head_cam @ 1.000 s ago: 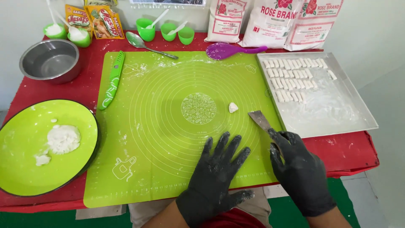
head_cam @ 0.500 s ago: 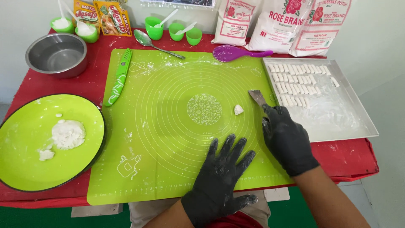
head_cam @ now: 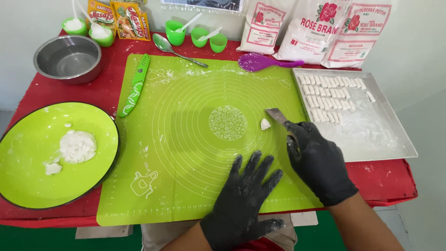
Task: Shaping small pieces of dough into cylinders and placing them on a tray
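My left hand (head_cam: 246, 200) lies flat on the near part of the green mat (head_cam: 186, 153), black-gloved and dusted with flour, its fingers (head_cam: 260, 165) spread wide and holding nothing. My right hand (head_cam: 318, 160), gloved the same, is just to its right, its fingers closed around a small metal scraper (head_cam: 277, 115) whose blade points far and left, low over the mat. A small white lump of dough (head_cam: 265, 124) sits on the mat just left of the blade's tip; I cannot tell whether the two touch. The lump lies right of the round printed pattern at the mat's middle.

To the right, a metal tray (head_cam: 395, 144) rests on the red surface (head_cam: 390, 179), with rows of short white dough pieces (head_cam: 327, 95) at its far left and flour dusted over its near half. At the left, a big green plate (head_cam: 28, 181) holds a mound of flour (head_cam: 77, 146). A green knife (head_cam: 134, 84) lies along the mat's far left edge, and a steel bowl (head_cam: 68, 57) stands beyond it. Along the far side I see a metal spoon (head_cam: 175, 49), small green cups (head_cam: 200, 37), a purple spatula (head_cam: 265, 62) and three white flour bags (head_cam: 320, 30).
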